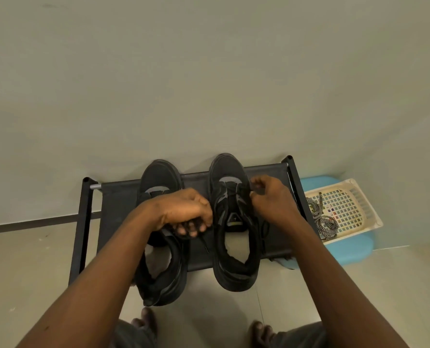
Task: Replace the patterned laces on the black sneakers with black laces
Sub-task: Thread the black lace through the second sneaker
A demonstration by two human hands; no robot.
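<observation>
Left hand is curled round a black lace. Right hand pinches it at the right sneaker, black on black, hard to trace. The 2 sneakers lie across the rack, toes toward the wall. The left sneaker is partly hidden. Patterned laces sit right of the rack.

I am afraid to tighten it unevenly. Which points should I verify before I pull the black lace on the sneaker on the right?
1. The patterned laces are off the sneakers, in the cream basket: ok.
2. The left hand grips one end of the black lace: ok.
3. The right hand pinches the lace at the eyelets of the right-side sneaker: ok.
4. It and the left-side sneaker rest on the black shoe rack: ok.
5. Lace passes every eyelet: cannot tell, black on black.
6. Left-side sneaker already laced: cannot tell, the left hand covers it.
</observation>
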